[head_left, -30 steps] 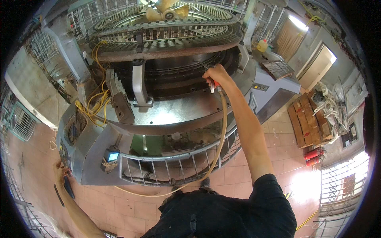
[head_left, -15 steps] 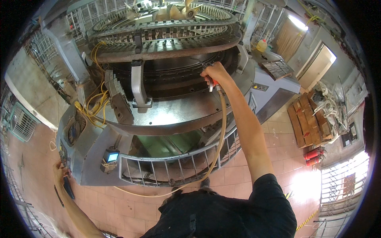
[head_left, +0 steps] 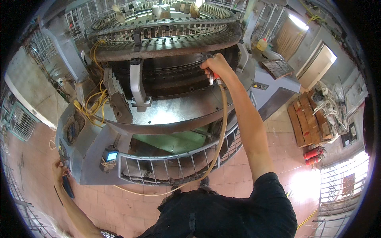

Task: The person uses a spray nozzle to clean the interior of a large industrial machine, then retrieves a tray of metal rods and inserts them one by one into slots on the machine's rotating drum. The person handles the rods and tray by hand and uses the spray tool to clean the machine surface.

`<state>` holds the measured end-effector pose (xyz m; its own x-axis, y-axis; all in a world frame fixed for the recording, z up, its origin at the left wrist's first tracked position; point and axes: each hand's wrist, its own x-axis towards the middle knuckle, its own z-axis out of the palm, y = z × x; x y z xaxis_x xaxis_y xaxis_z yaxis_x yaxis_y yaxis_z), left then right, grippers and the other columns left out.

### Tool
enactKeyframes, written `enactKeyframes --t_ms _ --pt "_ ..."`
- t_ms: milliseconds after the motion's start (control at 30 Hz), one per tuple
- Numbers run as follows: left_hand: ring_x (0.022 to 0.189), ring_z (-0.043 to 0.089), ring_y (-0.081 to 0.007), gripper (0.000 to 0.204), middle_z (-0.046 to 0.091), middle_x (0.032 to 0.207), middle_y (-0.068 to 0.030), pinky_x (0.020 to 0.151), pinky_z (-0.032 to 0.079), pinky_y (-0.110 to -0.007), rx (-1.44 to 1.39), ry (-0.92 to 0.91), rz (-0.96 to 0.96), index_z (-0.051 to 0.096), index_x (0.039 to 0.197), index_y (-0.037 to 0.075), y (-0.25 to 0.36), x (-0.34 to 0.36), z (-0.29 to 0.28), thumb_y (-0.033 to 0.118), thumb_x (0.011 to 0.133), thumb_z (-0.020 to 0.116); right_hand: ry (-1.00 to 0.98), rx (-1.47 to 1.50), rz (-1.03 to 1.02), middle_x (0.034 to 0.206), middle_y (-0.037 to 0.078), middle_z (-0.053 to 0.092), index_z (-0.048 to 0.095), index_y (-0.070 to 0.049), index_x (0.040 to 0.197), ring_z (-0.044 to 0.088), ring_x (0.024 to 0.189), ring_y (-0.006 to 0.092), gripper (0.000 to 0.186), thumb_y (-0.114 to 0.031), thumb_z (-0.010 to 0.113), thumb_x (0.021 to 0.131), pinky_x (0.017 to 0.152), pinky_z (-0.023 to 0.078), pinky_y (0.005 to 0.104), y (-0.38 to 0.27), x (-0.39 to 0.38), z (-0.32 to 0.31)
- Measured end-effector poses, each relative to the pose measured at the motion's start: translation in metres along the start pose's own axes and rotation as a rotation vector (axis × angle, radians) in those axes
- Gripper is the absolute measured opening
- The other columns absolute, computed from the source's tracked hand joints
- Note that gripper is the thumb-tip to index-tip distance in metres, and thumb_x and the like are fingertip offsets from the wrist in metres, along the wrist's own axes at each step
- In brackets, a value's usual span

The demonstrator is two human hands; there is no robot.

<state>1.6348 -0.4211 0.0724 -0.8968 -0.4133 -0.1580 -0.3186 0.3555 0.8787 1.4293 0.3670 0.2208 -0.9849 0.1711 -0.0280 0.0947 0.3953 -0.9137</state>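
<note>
My right hand is closed around an air blow gun with a red part, and its nozzle points left into the gap under the machine's upper ring. A tan hose hangs from the gun, curving down over the railing and off to the left. Far to the left, my left hand is closed at the outer edge of the machine base. Beside it are an orange piece and a dark handle; what its fingers grip is too small to make out. The large circular knitting machine stands in front of me.
A curved metal railing runs between me and the machine. Yellow cables hang at its left, above a small lit screen. To the right are a wooden crate and red fire extinguishers. A yellow jug stands farther back.
The parts inside the upper ring and the green panel below have shifted, as if the machine turned. My right hand with the blow gun has tilted slightly; my left hand stays at the edge.
</note>
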Motion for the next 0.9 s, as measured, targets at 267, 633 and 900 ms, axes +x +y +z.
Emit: enactKeyframes --t_ms 267,633,900 --pt "0.059 0.063 -0.0144 0.058 0.066 0.083 -0.0064 0.05 0.055 -0.027 0.021 -0.027 0.018 0.062 0.13 0.004 0.003 0.0 -0.002 -0.014 0.077 0.05 -0.025 0.014 0.064 0.061 0.014 0.062 0.057 0.003 0.066 0.064 0.05 0.0228 0.017 -0.001 0.069 0.078 0.045 0.051 0.0379 0.022 -0.001 0.011" --pt "0.061 0.064 -0.0133 0.056 0.067 0.089 -0.0053 0.051 0.055 -0.027 0.031 -0.024 -0.01 0.061 0.131 0.005 -0.011 0.01 -0.01 -0.014 0.079 0.054 -0.219 -0.089 0.079 0.065 0.016 0.067 0.064 0.007 0.068 0.066 0.052 0.0234 0.016 -0.005 0.073 0.074 0.047 0.052 0.0363 0.038 -0.009 0.026" --pt "0.06 0.062 -0.014 0.047 0.065 0.082 -0.0042 0.052 0.054 -0.028 -0.007 0.056 0.046 0.064 0.122 0.003 -0.017 0.008 -0.009 -0.012 0.079 0.052 -0.194 -0.149 0.06 0.063 0.014 0.068 0.066 0.007 0.073 0.068 0.055 0.0202 0.021 -0.011 0.075 0.076 0.051 0.055 0.0353 0.044 -0.015 -0.012"
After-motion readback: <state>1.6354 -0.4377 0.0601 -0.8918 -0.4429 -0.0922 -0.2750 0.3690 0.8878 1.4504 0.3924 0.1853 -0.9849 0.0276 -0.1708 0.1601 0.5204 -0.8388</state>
